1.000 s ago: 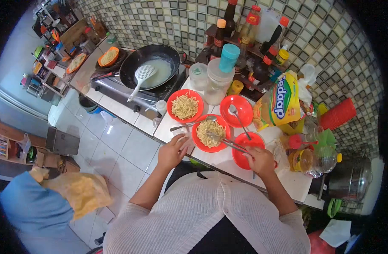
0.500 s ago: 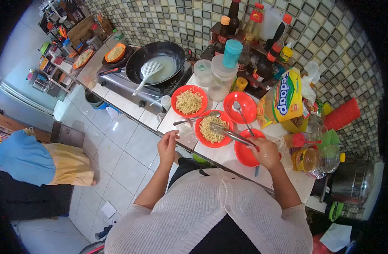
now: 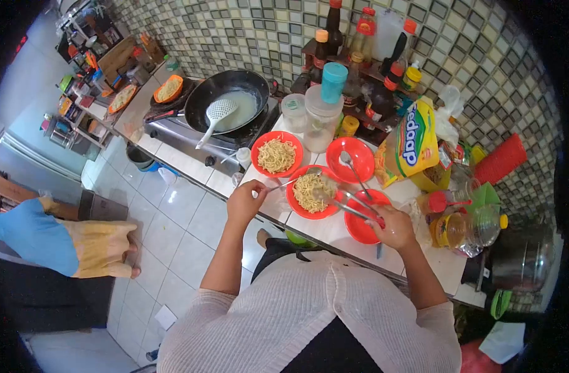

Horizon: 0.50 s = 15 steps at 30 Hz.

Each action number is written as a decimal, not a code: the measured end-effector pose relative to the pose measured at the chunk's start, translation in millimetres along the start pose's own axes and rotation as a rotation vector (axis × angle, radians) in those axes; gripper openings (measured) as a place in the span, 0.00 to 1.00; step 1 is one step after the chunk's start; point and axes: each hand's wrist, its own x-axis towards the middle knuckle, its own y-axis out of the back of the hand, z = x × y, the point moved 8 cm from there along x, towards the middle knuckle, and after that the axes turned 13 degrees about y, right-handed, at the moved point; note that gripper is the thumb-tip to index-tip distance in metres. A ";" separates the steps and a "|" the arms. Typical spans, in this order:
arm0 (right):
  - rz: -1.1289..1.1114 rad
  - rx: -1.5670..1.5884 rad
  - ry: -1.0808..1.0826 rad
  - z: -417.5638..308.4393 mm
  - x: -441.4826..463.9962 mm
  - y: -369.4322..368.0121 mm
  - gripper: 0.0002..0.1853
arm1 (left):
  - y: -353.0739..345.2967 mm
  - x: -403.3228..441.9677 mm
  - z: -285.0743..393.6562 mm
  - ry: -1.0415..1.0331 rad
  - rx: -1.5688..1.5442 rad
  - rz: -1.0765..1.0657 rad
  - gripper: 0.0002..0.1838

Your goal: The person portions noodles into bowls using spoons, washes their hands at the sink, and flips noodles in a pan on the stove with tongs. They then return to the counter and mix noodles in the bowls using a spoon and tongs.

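Note:
My left hand (image 3: 243, 202) pinches the handle end of a metal spoon (image 3: 282, 185), whose bowl rests at the upper rim of the middle red plate (image 3: 323, 215). Yellow noodles (image 3: 310, 194) lie on that plate. My right hand (image 3: 395, 229) grips metal tongs (image 3: 357, 212), and their blurred tips are at the right side of these noodles. Under the tongs stands another red plate (image 3: 361, 235). Further back is a red plate (image 3: 363, 155) with a second spoon (image 3: 353, 166) leaning across it. A red plate (image 3: 257, 144) with more noodles sits behind the left hand.
A black wok (image 3: 259, 93) with cloudy liquid and a white slotted ladle (image 3: 221, 110) sits on the stove. Bottles, clear jars (image 3: 321, 118) and a yellow packet (image 3: 415, 140) line the wall side. At the far left a person (image 3: 39, 233) in blue bends over.
My left hand has moved up and right and taken hold of the spoon's handle. The tongs stay in my right hand, their tips spread wider at the noodles. The view has shifted slightly.

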 end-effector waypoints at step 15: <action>0.122 0.095 0.070 1.6 -15.5 5.7 0.23 | 12.9 -0.4 2.4 0.069 -0.177 -0.040 0.13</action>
